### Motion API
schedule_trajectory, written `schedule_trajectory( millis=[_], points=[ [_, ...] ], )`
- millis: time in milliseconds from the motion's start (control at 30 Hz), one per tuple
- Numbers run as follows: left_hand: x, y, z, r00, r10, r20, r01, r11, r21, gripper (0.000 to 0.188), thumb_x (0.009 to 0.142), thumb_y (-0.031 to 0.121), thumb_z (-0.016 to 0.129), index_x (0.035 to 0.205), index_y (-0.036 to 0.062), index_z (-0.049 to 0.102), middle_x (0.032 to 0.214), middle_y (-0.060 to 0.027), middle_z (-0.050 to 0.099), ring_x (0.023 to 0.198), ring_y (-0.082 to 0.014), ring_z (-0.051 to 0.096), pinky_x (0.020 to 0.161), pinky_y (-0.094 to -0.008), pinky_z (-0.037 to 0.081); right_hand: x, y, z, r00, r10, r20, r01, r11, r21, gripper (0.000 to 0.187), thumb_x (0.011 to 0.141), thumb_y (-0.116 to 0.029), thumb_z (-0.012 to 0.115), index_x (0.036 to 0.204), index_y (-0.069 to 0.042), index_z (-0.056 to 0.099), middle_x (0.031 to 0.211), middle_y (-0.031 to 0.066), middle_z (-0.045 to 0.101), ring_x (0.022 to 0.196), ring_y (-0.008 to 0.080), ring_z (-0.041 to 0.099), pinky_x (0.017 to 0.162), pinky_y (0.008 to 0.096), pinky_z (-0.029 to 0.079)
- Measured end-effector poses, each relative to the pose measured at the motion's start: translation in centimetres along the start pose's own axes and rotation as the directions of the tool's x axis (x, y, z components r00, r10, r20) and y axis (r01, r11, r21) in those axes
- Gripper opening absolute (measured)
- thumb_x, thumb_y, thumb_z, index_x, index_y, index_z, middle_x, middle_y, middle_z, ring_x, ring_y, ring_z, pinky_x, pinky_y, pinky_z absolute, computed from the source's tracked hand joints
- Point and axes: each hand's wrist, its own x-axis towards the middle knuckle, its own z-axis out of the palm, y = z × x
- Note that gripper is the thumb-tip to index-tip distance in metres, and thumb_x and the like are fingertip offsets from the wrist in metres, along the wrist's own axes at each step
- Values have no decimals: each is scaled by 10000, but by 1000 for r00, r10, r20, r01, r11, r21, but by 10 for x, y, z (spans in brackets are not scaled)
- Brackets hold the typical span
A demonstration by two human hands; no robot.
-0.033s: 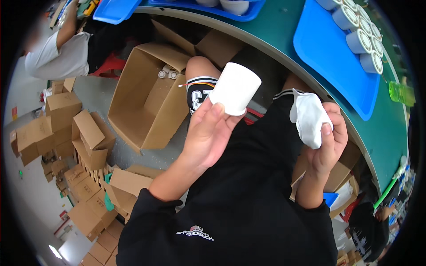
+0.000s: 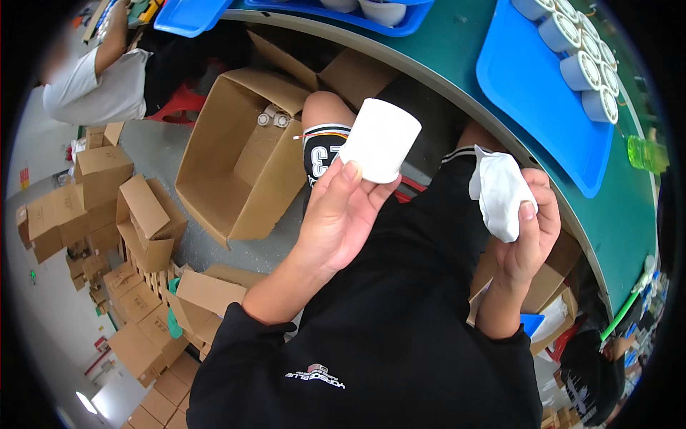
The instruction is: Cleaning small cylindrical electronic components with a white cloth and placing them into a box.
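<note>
Over the seated person's lap, the left hand [image 2: 341, 214] grips a white cup [image 2: 379, 140] while the right hand [image 2: 530, 227] clutches a crumpled white cloth [image 2: 498, 191], apart from it, wiping seemingly unfinished.

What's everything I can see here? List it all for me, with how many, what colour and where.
white cup: one, white, held up in the left hand
cloth: one, white, crumpled in the right hand
blue trays: at least three, blue, on the green table
white cups on the tray: several, white, top right
large open box: one, brown cardboard, on the floor, a few small pieces inside
small cardboard boxes: many, brown, piled at left
green bottle: one, far right on the table
another person: one, white shirt, top left
left hand: grips the cup
right hand: grips the cloth
</note>
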Motion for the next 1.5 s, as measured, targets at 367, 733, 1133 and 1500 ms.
schedule_trajectory(
  millis=[367, 733, 1133, 1500],
  points=[
    [9, 9, 4, 999, -40, 4, 40, 948, -315, 671, 899, 464, 664, 1337, 2, 452, 1220, -139, 542, 1146, -253, 560, 1034, -360, 480, -7, 10, -7, 998, 40, -57, -41, 999, -11, 175, 944, -140, 558, 1006, 18, 599, 1154, 119, 547, 1033, 176, 560, 916, 296, 447],
    [14, 11, 1, 969, -31, 246, 170, 805, -568, 756, 822, 475, 751, 1317, -4, 440, 1222, -116, 483, 1081, -229, 557, 979, -328, 509, -4, 8, 5, 985, 100, -137, -100, 995, 4, 139, 909, -121, 585, 949, 12, 601, 1104, 110, 553, 983, 160, 537, 880, 279, 412],
    [21, 26, -1, 834, 76, 547, 382, 635, -672, 487, 894, 270, 693, 1276, 15, 531, 1097, -52, 525, 920, -129, 593, 836, -258, 525, -7, 13, 6, 987, 123, -108, -120, 992, 35, 139, 926, -126, 579, 955, 9, 596, 1127, 110, 546, 1003, 160, 538, 898, 282, 410],
    [38, 24, -8, 530, 219, 819, 608, 576, -547, 268, 991, 83, 488, 1215, -36, 573, 1030, -130, 598, 813, -223, 688, 705, -311, 591, -13, 19, 3, 979, 167, -118, -168, 986, 2, 161, 945, -146, 564, 958, 12, 593, 1169, 100, 539, 1028, 147, 538, 912, 280, 410]
  ],
)
